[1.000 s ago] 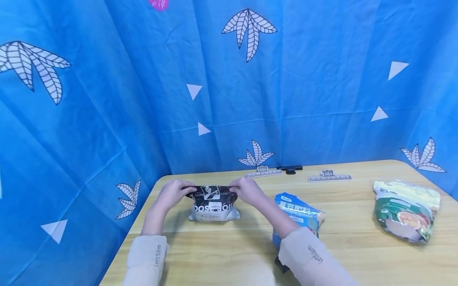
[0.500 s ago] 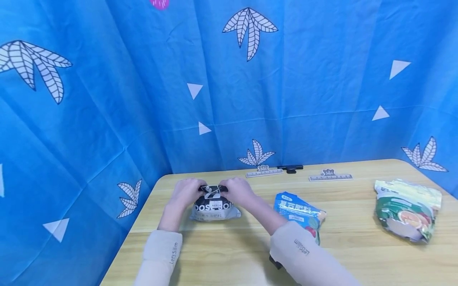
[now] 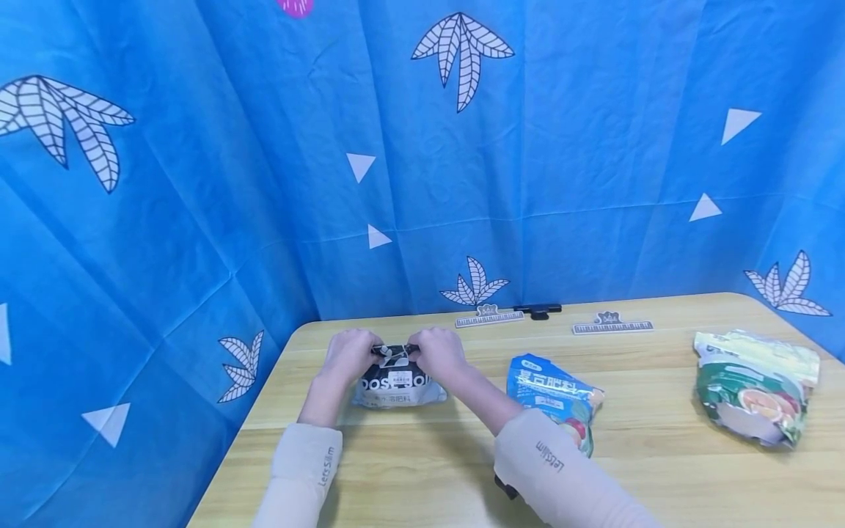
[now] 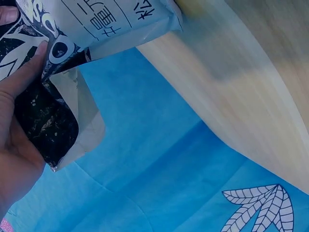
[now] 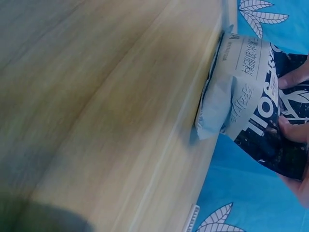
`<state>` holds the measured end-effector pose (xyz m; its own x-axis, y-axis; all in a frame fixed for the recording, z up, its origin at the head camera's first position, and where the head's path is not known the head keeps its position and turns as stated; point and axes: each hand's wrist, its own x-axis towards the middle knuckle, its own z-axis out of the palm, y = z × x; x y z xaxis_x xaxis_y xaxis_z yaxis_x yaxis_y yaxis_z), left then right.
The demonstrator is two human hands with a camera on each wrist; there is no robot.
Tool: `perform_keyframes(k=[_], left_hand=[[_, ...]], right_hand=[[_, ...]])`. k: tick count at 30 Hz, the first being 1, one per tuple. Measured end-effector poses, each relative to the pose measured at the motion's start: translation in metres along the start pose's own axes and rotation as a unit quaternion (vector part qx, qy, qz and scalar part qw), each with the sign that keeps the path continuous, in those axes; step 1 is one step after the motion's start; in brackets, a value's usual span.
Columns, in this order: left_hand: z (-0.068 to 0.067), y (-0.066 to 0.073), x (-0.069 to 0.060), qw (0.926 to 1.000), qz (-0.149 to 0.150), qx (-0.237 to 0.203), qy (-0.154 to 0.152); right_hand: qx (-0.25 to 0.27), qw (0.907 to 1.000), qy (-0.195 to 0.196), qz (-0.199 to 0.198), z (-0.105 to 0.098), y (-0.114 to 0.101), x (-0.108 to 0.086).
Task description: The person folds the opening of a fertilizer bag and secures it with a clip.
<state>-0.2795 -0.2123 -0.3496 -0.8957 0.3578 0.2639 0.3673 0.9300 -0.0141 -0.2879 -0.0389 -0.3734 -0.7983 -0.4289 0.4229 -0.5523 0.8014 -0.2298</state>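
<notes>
Both hands hold the top of a black-and-white plastic bag (image 3: 399,381) standing at the left of the table, its front printed with large letters. My left hand (image 3: 350,356) grips the left part of the top edge, and my right hand (image 3: 439,352) the right part. Between them the black top is bent and gathered. In the left wrist view, the left thumb (image 4: 33,72) presses on the bag's printed face (image 4: 96,29), and a black flap sticks out beyond the fingers. The right wrist view has the right hand (image 5: 297,133) pinching the dark end of the bag (image 5: 251,92).
A blue bag (image 3: 548,389) lies near the right forearm, with a dark object (image 3: 506,488) partly hidden by the sleeve. A green bag (image 3: 752,400) lies farther right. Along the back edge are two white patterned clips (image 3: 488,316) (image 3: 612,325) and a black clip (image 3: 538,312).
My hands have moved closer together, and the bag's top edge went from spread wide to bent and gathered. Over the last half second they have hardly moved.
</notes>
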Motion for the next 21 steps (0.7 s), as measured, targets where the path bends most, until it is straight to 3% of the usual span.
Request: perform_keyframes(k=[8,13,17,21], left_hand=[[0.001,0.001,0.000,0.9998,-0.014,-0.002,0.016],[0.000,0.000,-0.002,0.9996,0.003,-0.007,0.028],[-0.005,-0.004,-0.009,0.9976,0.013,-0.068,0.009],[-0.011,-0.008,-0.015,0.9865,-0.010,-0.159,-0.040]], right_hand=[[-0.024,0.9996,0.008,0.014,0.002,-0.001,-0.001],[-0.034,0.9993,0.010,0.009,-0.002,-0.004,-0.004],[-0.043,0.9986,0.005,-0.029,-0.006,-0.006,-0.008],[-0.042,0.9966,0.013,-0.069,-0.010,-0.005,-0.012]])
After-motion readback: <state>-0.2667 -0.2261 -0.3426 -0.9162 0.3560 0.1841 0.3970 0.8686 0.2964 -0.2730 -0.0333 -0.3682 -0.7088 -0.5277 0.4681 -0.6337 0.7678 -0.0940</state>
